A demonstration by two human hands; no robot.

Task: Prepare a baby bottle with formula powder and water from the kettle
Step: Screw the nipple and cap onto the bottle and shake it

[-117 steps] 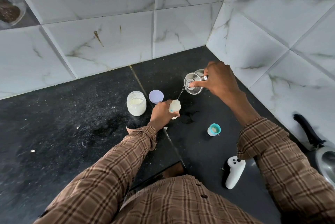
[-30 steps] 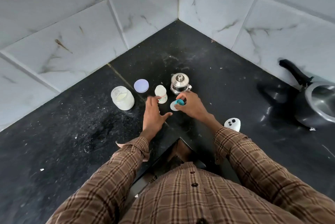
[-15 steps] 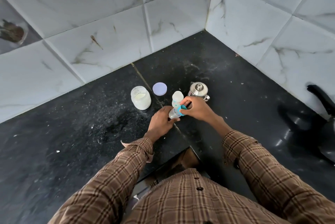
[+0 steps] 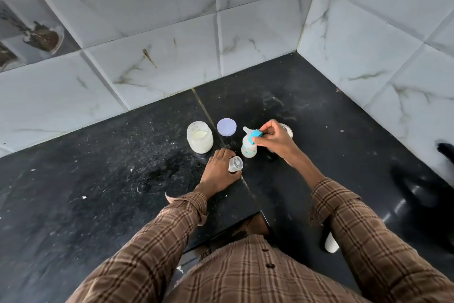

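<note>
now right hand (image 4: 274,141) fingers pinch teal nipple ring (image 4: 255,136) over bottle (image 4: 248,150); left hand (image 4: 218,173) grips clear cap (image 4: 235,164).

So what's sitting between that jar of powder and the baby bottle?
In the head view, the round lilac lid lies on the black counter, between the powder jar and the baby bottle, slightly farther back.

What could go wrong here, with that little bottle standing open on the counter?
1. The right hand holds the teal nipple ring tilted over the baby bottle; nobody steadies the bottle, so a sideways push might tip it and spill.
2. The left hand holds the clear cap close beside the bottle and could bump it.
3. The formula jar stands open, its lid off beside it.
</note>
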